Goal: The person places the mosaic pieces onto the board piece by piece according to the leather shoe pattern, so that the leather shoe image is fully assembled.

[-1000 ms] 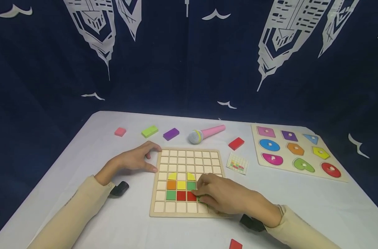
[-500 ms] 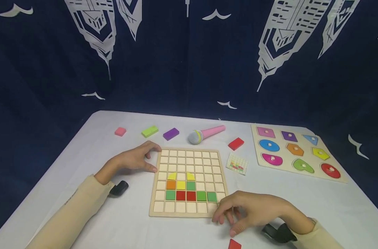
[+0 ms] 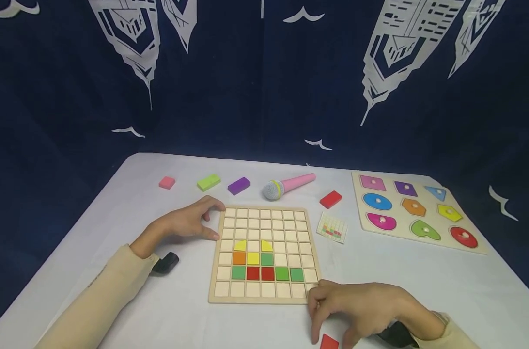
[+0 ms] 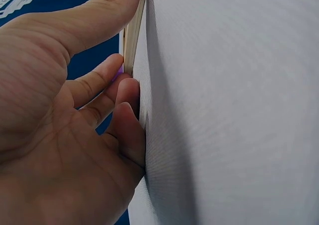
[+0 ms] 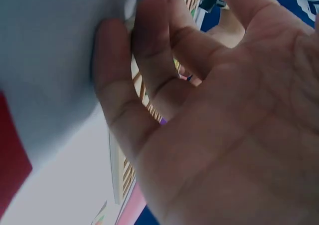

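My left hand (image 3: 188, 221) steadies a wooden grid board (image 3: 264, 296), its thumb and a finger touching the left edge near the upper corner. In the left wrist view, the thumb of the left hand (image 4: 45, 110) lies against the board's edge (image 4: 132, 45). Yellow, orange, green and red tiles fill several cells of the board. Off its lower right corner, my right hand (image 3: 360, 308) reaches down over a red tile (image 3: 329, 342), thumb and fingers spread on either side. In the right wrist view, the red tile (image 5: 11, 157) appears apart from the visible fingers (image 5: 117, 70).
A small pattern card (image 3: 332, 228) lies right of the board, with a red block (image 3: 331, 199) behind it. Along the back are a pink toy microphone (image 3: 289, 186), a purple block (image 3: 239, 185), a lime block (image 3: 209, 182) and a pink block (image 3: 166, 182). A shape puzzle (image 3: 417, 213) lies right.
My right hand has left the board, uncovering two green tiles right of the red ones, and has moved down and right to the loose red tile. The left hand stays at the board's edge.
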`<state>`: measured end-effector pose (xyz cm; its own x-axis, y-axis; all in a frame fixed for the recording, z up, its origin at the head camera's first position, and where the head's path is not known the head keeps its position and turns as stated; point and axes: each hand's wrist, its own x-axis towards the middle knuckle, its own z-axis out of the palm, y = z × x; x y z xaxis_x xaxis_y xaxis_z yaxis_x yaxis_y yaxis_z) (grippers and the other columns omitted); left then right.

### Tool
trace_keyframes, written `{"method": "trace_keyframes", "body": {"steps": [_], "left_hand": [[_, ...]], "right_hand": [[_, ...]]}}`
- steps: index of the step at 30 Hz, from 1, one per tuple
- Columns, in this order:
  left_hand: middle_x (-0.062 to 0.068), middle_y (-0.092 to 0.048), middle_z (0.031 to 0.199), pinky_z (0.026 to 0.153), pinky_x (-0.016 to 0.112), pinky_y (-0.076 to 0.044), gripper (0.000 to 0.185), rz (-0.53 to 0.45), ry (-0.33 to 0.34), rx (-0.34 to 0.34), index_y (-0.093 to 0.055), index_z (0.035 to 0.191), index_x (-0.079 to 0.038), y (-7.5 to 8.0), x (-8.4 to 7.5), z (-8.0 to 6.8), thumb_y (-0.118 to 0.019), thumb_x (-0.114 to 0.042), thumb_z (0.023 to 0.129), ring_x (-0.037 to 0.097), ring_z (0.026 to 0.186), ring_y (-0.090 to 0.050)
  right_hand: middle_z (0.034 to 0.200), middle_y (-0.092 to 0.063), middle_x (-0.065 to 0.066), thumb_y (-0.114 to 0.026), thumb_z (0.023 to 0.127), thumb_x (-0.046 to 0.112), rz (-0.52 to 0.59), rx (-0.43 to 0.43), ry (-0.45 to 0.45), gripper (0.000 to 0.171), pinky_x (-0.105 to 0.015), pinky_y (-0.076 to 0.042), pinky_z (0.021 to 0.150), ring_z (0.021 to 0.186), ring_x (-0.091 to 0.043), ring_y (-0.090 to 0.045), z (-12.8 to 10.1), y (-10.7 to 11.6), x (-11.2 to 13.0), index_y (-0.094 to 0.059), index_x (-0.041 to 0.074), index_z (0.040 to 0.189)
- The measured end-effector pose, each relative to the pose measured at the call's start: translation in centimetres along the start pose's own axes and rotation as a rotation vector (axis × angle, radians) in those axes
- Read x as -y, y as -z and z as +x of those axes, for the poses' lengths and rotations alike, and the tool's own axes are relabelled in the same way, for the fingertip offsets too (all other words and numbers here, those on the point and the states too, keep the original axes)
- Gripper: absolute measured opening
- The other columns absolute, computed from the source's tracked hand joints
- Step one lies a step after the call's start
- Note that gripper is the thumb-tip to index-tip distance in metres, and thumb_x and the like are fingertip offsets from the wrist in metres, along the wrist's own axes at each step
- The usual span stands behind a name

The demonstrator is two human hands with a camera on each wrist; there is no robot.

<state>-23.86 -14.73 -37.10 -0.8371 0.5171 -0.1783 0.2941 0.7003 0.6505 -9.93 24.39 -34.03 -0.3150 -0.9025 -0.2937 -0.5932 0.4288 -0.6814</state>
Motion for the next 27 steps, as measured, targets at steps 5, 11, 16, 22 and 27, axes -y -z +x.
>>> {"method": "trace_keyframes", "body": {"steps": [5,11,16,22,27], "left_hand": [[0.010,-0.049,0.123,0.085,0.036,-0.042,0.075,0.000,-0.011,0.010,-0.048,0.139,-0.012,0.1,0.0,0.0,-0.087,-0.030,0.078,0.026,0.106,-0.045],[0.010,-0.049,0.124,0.085,0.036,-0.042,0.074,-0.002,-0.029,0.008,-0.048,0.138,-0.011,0.1,0.0,0.0,-0.087,-0.030,0.078,0.026,0.106,-0.046],[0.011,-0.049,0.123,0.084,0.035,-0.042,0.074,0.003,-0.040,0.004,-0.048,0.138,-0.010,0.2,-0.1,-0.1,-0.087,-0.029,0.077,0.026,0.105,-0.046],[0.011,-0.049,0.122,0.083,0.034,-0.042,0.075,0.000,-0.040,0.007,-0.048,0.139,-0.009,0.2,-0.1,-0.1,-0.087,-0.028,0.078,0.026,0.105,-0.045],[0.011,-0.048,0.121,0.082,0.034,-0.042,0.074,-0.012,-0.040,0.012,-0.048,0.139,-0.009,0.2,-0.1,-0.1,-0.087,-0.027,0.078,0.026,0.104,-0.045]], "right_hand": [[0.109,-0.048,0.019,-0.087,0.074,0.016,-0.035,-0.009,-0.067,0.045,-0.019,-0.043,0.092,0.117,0.001,-0.038,0.4,-0.6,0.5,-0.070,0.040,0.108],[0.103,-0.046,0.019,-0.089,0.072,0.019,-0.118,-0.033,-0.078,0.042,-0.015,-0.041,0.086,0.113,0.003,-0.038,0.7,-1.1,0.6,-0.068,0.040,0.101],[0.099,-0.044,0.019,-0.090,0.069,0.019,-0.170,-0.058,-0.075,0.041,-0.015,-0.041,0.086,0.111,0.004,-0.038,1.0,-1.3,0.6,-0.068,0.040,0.096],[0.095,-0.043,0.020,-0.091,0.068,0.022,-0.155,-0.059,-0.131,0.037,-0.015,-0.041,0.083,0.109,0.006,-0.038,1.4,-1.4,0.6,-0.068,0.040,0.091],[0.095,-0.044,0.020,-0.090,0.070,0.025,-0.128,-0.056,-0.109,0.033,-0.015,-0.041,0.084,0.108,0.006,-0.039,1.3,-1.2,0.5,-0.068,0.038,0.091]]}}
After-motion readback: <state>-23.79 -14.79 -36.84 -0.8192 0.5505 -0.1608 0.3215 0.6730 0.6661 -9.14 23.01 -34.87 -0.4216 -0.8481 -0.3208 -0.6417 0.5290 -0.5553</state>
